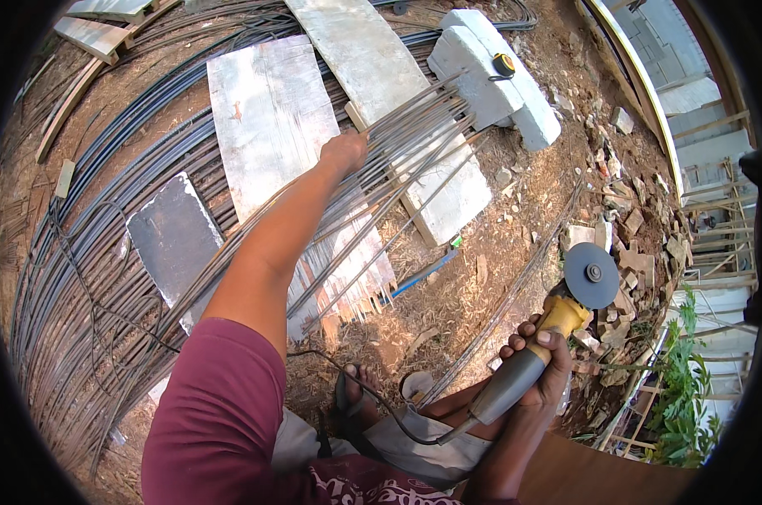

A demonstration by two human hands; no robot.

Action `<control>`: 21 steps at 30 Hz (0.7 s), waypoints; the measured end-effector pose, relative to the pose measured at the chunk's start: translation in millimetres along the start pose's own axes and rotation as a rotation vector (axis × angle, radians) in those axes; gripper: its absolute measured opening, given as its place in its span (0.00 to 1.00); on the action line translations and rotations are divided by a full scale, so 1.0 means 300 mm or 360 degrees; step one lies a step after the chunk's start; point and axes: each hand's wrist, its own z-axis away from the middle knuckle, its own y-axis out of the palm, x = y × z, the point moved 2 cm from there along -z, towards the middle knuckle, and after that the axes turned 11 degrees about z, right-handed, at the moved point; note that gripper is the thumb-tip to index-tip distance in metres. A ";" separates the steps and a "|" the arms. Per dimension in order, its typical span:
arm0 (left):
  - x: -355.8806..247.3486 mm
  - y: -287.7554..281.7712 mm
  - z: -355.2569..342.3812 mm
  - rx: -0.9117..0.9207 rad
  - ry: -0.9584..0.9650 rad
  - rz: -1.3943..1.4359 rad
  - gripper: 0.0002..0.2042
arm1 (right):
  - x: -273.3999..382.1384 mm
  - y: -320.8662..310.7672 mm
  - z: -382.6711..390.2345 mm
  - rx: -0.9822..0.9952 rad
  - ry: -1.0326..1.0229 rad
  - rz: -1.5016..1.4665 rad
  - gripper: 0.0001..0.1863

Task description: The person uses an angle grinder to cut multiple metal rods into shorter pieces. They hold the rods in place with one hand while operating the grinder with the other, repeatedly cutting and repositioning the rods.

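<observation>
My left arm reaches forward over a bundle of thin steel rods (416, 124), and my left hand (345, 153) is closed round some of them near the middle. Their far ends rest against a white block (473, 59). A yellow-and-black tape measure (504, 65) sits on that block. Low on the right, my right hand (547, 362) grips an angle grinder (509, 389) by its grey body. The grinder's head is yellow, and its dark cutting disc (581, 273) points up, apart from the rods. A black cord (389, 406) runs from its rear end toward the left.
Long rods (103, 244) curve across the ground on the left. Pale boards (267, 118) lie under the bundle, with a dark rectangular slab (177, 240) beside them. Broken bricks and stones (637, 261) are heaped at right, near a leafy plant (688, 396). My sandalled foot (360, 387) is below.
</observation>
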 end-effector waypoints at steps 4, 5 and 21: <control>-0.002 0.036 -0.072 0.0063 0.0100 -0.0156 0.30 | 0.008 -0.030 0.019 -0.0079 -0.0048 0.0024 0.21; -0.001 0.037 -0.077 0.0045 0.0126 -0.0148 0.30 | 0.010 -0.029 0.017 -0.0109 -0.0047 0.0016 0.21; -0.037 -0.111 0.054 -0.0225 0.0230 -0.0146 0.35 | -0.015 0.020 -0.029 0.0081 -0.0012 0.0005 0.22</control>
